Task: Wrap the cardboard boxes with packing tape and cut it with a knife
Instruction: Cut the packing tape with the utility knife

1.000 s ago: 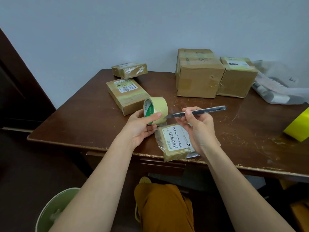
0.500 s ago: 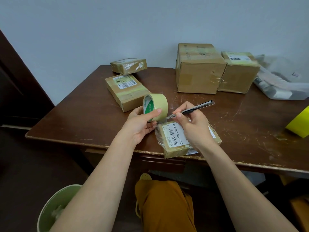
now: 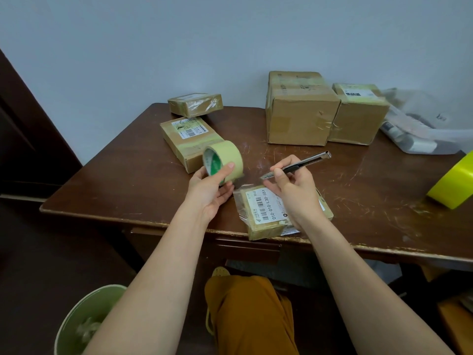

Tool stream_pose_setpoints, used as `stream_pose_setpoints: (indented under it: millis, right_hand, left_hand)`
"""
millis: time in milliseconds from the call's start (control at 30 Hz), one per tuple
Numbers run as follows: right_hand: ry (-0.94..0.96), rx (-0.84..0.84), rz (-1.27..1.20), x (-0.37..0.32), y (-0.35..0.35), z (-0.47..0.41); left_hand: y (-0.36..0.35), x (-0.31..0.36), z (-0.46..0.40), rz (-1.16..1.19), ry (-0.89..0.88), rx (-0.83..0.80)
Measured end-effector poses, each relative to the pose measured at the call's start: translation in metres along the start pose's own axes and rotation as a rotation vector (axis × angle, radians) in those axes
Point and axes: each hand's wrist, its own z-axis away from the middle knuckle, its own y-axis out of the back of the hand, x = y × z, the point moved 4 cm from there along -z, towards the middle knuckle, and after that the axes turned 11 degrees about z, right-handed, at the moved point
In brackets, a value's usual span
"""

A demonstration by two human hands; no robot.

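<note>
Five cardboard boxes on the brown table (image 3: 128, 190). One small labelled box (image 3: 266, 213) sits at the near edge, its label reading 010-010-L30-551, with clear film over its top. A flat box (image 3: 188, 139) lies toward the far left, and a smaller taped box (image 3: 195, 105) sits behind it at the back edge. A large box (image 3: 299, 108) stands at the back centre, with a medium box (image 3: 358, 114) touching its right side.

Two tape rolls. The left hand (image 3: 210, 190) grips one pale tape roll (image 3: 223, 161), thumb curled over the outer face and fingers underneath, holding it above the table just left of the small labelled box. A clear strip of tape (image 3: 245, 176) stretches from the roll toward the box. The second roll (image 3: 454, 187), bright yellow, rests at the right edge of the table, partly out of view.

One knife (image 3: 297, 165), slim and metal. The right hand (image 3: 294, 193) pinches it like a pen, fingers curled round the barrel, the blade end pointing left at the stretched strip, the butt end raised up and to the right. Whether the blade touches the tape cannot be told. The hand hovers over the right part of the small labelled box.

One plastic bag (image 3: 422, 124) with items inside lies at the far right. One green bin (image 3: 84, 321) stands on the floor at lower left.
</note>
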Motion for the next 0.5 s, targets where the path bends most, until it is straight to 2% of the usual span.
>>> stream_pose_setpoints:
  millis: [233, 367, 433, 500]
  right_hand:
    - [-0.074, 0.062, -0.167, -0.003, 0.002, 0.000]
    - [-0.113, 0.143, -0.337, -0.008, 0.021, -0.008]
    - [-0.034, 0.223, -0.227, -0.010, 0.040, -0.013]
    - [0.071, 0.315, 0.130, -0.007, 0.065, -0.013]
  left_hand:
    - [0.009, 0.007, 0.009, 0.012, -0.026, -0.030]
    - [0.000, 0.026, 0.020, 0.039, -0.064, -0.104]
    - [-0.009, 0.034, 0.027, 0.012, -0.072, -0.163]
    - [-0.019, 0.037, 0.035, -0.010, -0.051, -0.223]
